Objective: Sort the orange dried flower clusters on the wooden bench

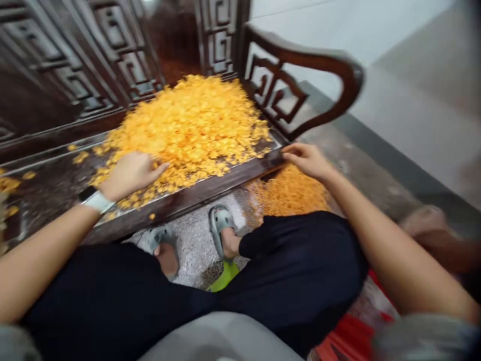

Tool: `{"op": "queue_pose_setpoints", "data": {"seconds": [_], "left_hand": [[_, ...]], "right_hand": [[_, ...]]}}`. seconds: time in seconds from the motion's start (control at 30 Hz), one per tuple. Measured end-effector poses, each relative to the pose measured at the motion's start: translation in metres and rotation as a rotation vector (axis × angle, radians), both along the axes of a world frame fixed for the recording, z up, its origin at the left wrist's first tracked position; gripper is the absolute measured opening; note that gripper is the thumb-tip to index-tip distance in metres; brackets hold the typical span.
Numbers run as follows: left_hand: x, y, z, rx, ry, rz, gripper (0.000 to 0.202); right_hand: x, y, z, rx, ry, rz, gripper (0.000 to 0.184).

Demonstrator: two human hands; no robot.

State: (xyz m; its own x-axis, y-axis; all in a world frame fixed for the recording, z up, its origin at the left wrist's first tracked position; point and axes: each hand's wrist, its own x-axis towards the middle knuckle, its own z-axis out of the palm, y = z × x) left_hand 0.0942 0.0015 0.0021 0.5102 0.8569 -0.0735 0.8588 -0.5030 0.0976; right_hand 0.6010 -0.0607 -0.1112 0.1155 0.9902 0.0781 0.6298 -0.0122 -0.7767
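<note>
A large heap of small orange-yellow flakes lies on the seat of a dark carved wooden bench. My left hand, with a white-strapped watch on its wrist, rests palm down on the near edge of the heap, fingers loosely curled over the flakes. My right hand is at the bench's front right corner, fingers bent against the edge. Below that corner a second mass of the same flakes sits lower down. The frame is blurred.
The bench's carved backrest and curved armrest enclose the heap. Scattered flakes lie at the seat's left. My knees in black trousers and grey sandals are below. Something red lies at the lower right on the speckled floor.
</note>
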Motion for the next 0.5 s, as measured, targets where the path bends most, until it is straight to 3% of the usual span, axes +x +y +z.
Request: {"op": "queue_pose_setpoints", "data": {"seconds": [0.07,0.13,0.23,0.3,0.4,0.5], "left_hand": [[-0.002,0.006,-0.009,0.065,0.07,0.023,0.058],[-0.004,0.007,-0.015,0.115,0.082,0.017,0.051],[0.003,-0.001,-0.011,0.163,0.108,-0.021,0.039],[0.012,-0.009,-0.003,0.184,0.168,-0.069,0.034],[0.027,-0.021,0.004,0.228,0.216,-0.099,0.033],[0.034,-0.031,0.006,0.194,0.044,-0.052,0.03]], "right_hand": [[-0.01,0.003,0.004,0.109,0.002,0.007,0.01],[-0.036,0.004,0.019,0.153,0.001,0.064,0.016],[-0.104,-0.001,0.051,0.171,0.013,0.246,0.024],[-0.157,-0.003,0.066,0.152,0.051,0.37,0.04],[-0.231,-0.001,0.074,0.123,0.277,0.454,0.069],[-0.284,0.004,0.071,0.116,0.496,0.479,0.065]]}}
